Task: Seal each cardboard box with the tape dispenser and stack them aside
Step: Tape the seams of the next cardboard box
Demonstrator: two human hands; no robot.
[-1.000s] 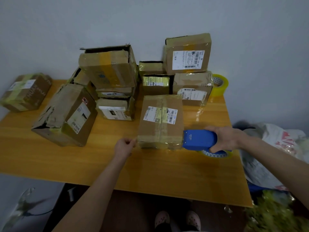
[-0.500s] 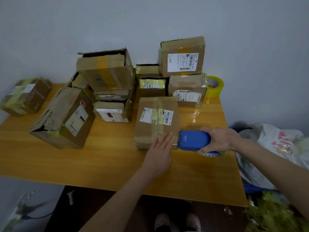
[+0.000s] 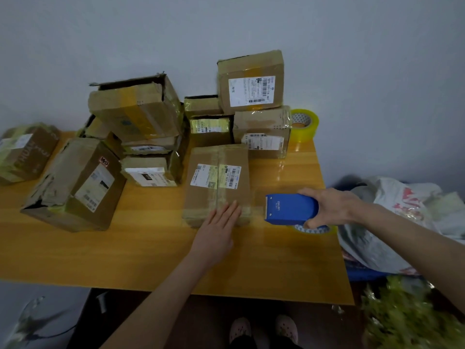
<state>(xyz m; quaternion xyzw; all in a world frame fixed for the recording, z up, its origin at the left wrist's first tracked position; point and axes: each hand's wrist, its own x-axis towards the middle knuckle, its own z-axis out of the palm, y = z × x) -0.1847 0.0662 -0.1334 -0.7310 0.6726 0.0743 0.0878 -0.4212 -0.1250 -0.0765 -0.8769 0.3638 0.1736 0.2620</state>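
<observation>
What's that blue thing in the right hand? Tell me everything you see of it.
A blue plastic tape dispenser, boxy with a rounded back and small pale lettering on top. The right hand grips its rear, holding it level, front edge facing the flat cardboard box just to its left. A tape roll shows beneath it. A gap separates it from the box.

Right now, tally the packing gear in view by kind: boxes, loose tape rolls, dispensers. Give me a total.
Cardboard boxes: 11, some partly hidden in the stacks
Loose tape roll: 1
Tape dispenser: 1, held in the right hand
Total: 13
</observation>
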